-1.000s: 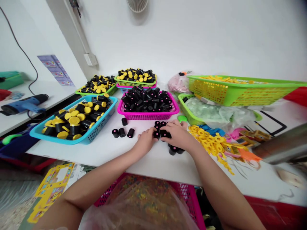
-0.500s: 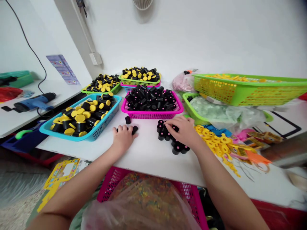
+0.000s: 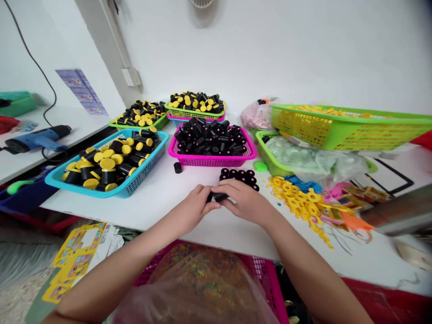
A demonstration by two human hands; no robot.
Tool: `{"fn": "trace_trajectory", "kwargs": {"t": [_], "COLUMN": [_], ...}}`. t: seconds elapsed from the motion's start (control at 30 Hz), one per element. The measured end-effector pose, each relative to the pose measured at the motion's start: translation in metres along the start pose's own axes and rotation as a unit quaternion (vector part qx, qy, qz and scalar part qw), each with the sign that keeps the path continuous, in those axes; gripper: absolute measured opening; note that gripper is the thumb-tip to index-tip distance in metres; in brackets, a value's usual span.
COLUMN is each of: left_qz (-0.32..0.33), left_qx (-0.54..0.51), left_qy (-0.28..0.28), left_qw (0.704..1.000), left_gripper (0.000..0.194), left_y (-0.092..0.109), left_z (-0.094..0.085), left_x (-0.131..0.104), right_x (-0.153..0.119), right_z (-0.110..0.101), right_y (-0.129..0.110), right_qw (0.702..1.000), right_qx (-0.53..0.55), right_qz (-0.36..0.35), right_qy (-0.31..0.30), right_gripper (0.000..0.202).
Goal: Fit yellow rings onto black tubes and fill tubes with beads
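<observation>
Above the white table my left hand (image 3: pixel 194 209) and my right hand (image 3: pixel 243 201) meet, fingers closed. Between the fingertips of my right hand is a small black plastic cylinder (image 3: pixel 221 196). A dark piece, apparently another such cylinder, shows partly at my left fingertips; the fingers cover most of it. Just beyond my right hand stands a tight group of upright black cylinders (image 3: pixel 238 174) with pink dots on top, its near part hidden by the hand. A lone black cylinder (image 3: pixel 177 168) stands before the magenta basket (image 3: pixel 212 160), which is heaped with more cylinders.
To the left is a blue basket (image 3: pixel 133 182) of yellow-capped black cylinders, with more baskets behind. Green baskets (image 3: pixel 324 130) and loose yellow plastic parts (image 3: pixel 297 202) lie to the right. A blue heat gun (image 3: pixel 40 138) rests on the side table. Below the table edge sits a bag-lined magenta crate (image 3: pixel 266 279).
My left hand has moved right with its black piece, and my right hand has drawn back from the cylinder group toward it. The group now stands in neater rows.
</observation>
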State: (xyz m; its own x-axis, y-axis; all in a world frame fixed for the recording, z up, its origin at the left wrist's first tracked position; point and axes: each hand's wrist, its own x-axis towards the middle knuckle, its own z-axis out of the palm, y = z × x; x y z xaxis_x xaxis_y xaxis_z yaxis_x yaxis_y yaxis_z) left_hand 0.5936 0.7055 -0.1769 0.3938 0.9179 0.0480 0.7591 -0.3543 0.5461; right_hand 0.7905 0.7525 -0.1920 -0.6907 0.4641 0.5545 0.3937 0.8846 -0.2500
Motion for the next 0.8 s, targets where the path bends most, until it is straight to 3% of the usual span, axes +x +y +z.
{"fn": "trace_trajectory", "kwargs": {"t": [0.1, 0.17, 0.3, 0.47, 0.6, 0.8], "left_qz": [-0.001, 0.009, 0.068, 0.034, 0.008, -0.016], "left_qx": [-0.026, -0.02, -0.059, -0.051, -0.028, 0.027], "left_qy": [0.035, 0.028, 0.018, 0.048, 0.024, 0.02], "left_qw": [0.999, 0.999, 0.996, 0.997, 0.999, 0.999], "left_gripper": [0.036, 0.035, 0.046, 0.04, 0.032, 0.033], "left_y": [-0.008, -0.013, -0.015, -0.012, -0.006, -0.001], "left_z": [0.009, 0.016, 0.03, 0.04, 0.039, 0.043], "left_x": [0.002, 0.006, 0.017, 0.019, 0.014, 0.021], "right_x": [-0.003, -0.005, -0.011, -0.013, -0.012, -0.014], "right_z": [-0.017, -0.031, -0.047, -0.044, -0.042, -0.035], "right_y": [0.013, 0.021, 0.022, 0.014, 0.013, 0.013], "right_qw": [0.993, 0.987, 0.967, 0.975, 0.981, 0.976], "right_qx": [-0.05, -0.004, 0.149, 0.111, 0.022, -0.024], "right_qz": [0.092, 0.146, 0.207, 0.174, 0.15, 0.148], "right_qy": [0.054, 0.074, 0.014, -0.085, -0.122, -0.156], "right_gripper": [0.028, 0.032, 0.029, 0.028, 0.02, 0.018]}}
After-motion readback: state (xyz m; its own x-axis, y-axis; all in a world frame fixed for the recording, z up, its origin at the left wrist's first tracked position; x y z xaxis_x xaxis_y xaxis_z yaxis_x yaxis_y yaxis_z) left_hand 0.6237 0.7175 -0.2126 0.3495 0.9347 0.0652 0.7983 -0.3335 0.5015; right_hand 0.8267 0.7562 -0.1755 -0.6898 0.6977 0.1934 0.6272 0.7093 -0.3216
